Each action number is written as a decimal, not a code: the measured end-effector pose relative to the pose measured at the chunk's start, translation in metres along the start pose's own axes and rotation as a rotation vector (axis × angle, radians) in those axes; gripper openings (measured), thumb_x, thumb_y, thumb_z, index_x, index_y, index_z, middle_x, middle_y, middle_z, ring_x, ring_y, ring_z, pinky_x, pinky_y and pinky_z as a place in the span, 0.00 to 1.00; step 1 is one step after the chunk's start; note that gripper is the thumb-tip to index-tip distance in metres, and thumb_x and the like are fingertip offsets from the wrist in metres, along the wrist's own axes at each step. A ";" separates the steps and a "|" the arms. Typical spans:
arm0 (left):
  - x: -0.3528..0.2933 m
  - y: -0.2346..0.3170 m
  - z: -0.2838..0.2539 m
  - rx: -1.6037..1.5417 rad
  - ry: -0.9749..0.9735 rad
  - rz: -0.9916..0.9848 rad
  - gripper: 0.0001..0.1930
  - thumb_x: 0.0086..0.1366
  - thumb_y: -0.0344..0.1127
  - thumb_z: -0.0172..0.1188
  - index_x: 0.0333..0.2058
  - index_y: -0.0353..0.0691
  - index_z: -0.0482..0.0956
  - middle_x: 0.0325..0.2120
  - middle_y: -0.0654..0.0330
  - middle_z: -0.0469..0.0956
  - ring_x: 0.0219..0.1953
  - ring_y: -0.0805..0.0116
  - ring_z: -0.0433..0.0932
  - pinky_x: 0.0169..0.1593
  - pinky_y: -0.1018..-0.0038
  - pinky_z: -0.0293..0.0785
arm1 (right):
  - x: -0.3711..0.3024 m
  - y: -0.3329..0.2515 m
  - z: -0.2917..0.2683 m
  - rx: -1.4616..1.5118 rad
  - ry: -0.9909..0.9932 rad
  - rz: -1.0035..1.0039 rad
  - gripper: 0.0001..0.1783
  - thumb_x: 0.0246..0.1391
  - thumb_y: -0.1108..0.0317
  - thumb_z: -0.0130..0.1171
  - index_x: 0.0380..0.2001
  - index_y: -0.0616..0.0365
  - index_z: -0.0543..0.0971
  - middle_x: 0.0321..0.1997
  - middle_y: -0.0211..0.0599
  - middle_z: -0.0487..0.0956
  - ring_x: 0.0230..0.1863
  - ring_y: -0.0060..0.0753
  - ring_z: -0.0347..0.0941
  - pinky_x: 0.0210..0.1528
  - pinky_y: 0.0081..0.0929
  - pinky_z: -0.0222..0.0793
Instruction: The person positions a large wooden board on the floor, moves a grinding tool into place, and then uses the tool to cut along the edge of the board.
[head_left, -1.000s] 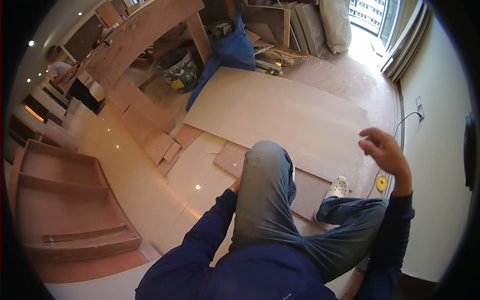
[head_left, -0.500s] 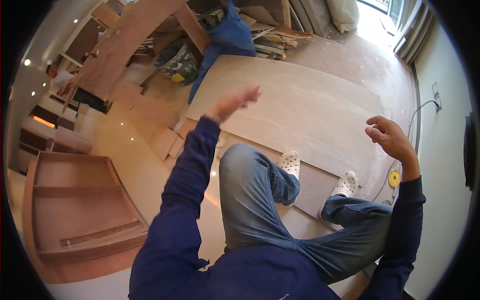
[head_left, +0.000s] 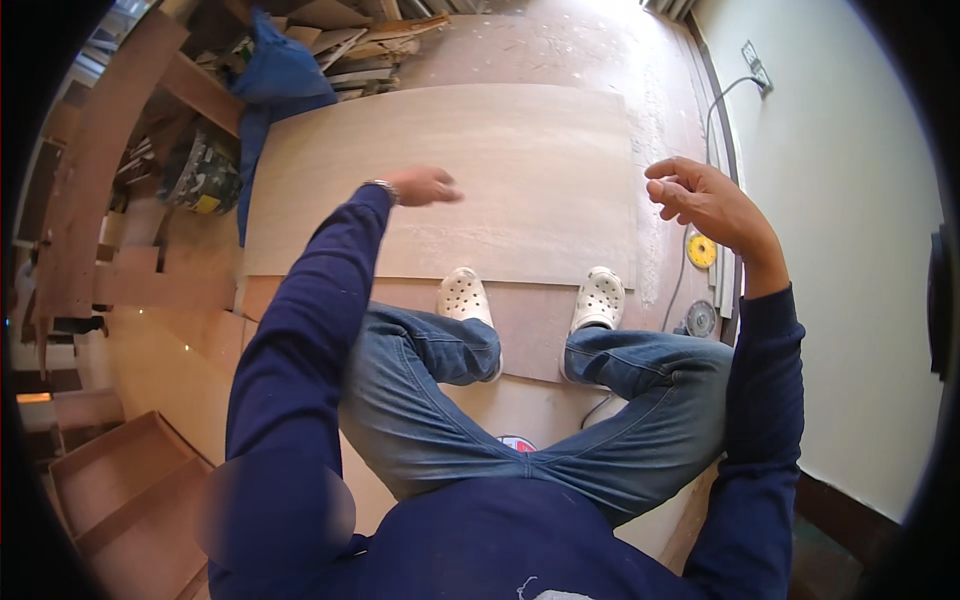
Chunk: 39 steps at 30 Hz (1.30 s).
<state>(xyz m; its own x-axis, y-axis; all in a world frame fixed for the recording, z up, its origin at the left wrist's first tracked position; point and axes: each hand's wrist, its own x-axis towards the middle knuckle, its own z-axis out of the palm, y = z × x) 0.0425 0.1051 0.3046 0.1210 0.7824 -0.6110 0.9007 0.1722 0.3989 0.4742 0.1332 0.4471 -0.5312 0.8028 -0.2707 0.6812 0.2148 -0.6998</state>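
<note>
A pale wooden board (head_left: 520, 135) lies flat in front of my feet. My left hand (head_left: 422, 187) hangs in the air above the board's middle, holding nothing, its fingers loosely stretched and slightly blurred. Past the board's right end, my right hand (head_left: 715, 205) is raised with loosely bent fingers apart and nothing in them. Below that hand, a yellow disc (head_left: 701, 250) rests on the floor by the wall, with a grey round disc (head_left: 700, 319) nearer to me.
A cable runs from the wall socket (head_left: 758, 72) down along the floor. Far left are a blue bag (head_left: 285, 70), a stained bucket (head_left: 205, 180) and stacked wood scraps (head_left: 370, 60). An open wooden box (head_left: 125, 490) stands at the lower left. My white clogs (head_left: 464, 296) touch the board's near edge.
The view has swung right, so the board and clutter appear farther left. My legs now sit more squarely before the board. Both hands remain raised and hold nothing.
</note>
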 end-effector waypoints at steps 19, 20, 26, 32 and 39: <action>-0.025 -0.018 -0.012 -0.247 0.014 -0.189 0.36 0.65 0.65 0.55 0.62 0.45 0.70 0.55 0.55 0.76 0.51 0.61 0.78 0.48 0.62 0.76 | 0.003 -0.002 0.010 -0.008 -0.076 -0.021 0.33 0.60 0.41 0.58 0.52 0.62 0.78 0.38 0.43 0.81 0.39 0.34 0.81 0.42 0.27 0.77; -0.025 -0.020 -0.013 -0.245 0.015 -0.188 0.36 0.65 0.65 0.55 0.62 0.45 0.70 0.55 0.55 0.76 0.51 0.61 0.77 0.48 0.62 0.76 | 0.002 -0.003 0.011 -0.011 -0.061 -0.018 0.32 0.61 0.42 0.58 0.51 0.63 0.78 0.38 0.44 0.81 0.38 0.34 0.81 0.42 0.28 0.77; -0.021 -0.031 -0.012 -0.245 0.018 -0.176 0.34 0.67 0.63 0.54 0.62 0.44 0.71 0.55 0.55 0.76 0.51 0.61 0.77 0.48 0.62 0.76 | 0.001 -0.008 0.014 0.008 -0.047 -0.015 0.30 0.62 0.45 0.56 0.49 0.65 0.79 0.36 0.44 0.82 0.37 0.34 0.81 0.41 0.27 0.76; -0.021 -0.031 -0.011 -0.258 0.029 -0.178 0.34 0.67 0.63 0.55 0.62 0.44 0.70 0.55 0.55 0.76 0.51 0.60 0.77 0.48 0.62 0.76 | 0.004 -0.002 0.011 0.008 -0.091 0.002 0.35 0.59 0.38 0.59 0.53 0.61 0.77 0.39 0.44 0.82 0.40 0.36 0.81 0.42 0.29 0.78; -0.022 -0.031 -0.013 -0.265 0.042 -0.180 0.34 0.67 0.63 0.55 0.62 0.44 0.71 0.54 0.55 0.77 0.50 0.61 0.78 0.47 0.63 0.76 | 0.004 -0.002 0.011 0.027 -0.084 0.011 0.34 0.60 0.40 0.59 0.52 0.62 0.77 0.39 0.45 0.82 0.39 0.36 0.81 0.42 0.29 0.78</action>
<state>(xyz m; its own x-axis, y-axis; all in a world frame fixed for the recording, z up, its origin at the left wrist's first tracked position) 0.0064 0.0899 0.3143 -0.0531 0.7484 -0.6611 0.7656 0.4555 0.4542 0.4649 0.1293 0.4404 -0.5650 0.7551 -0.3324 0.6740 0.1901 -0.7139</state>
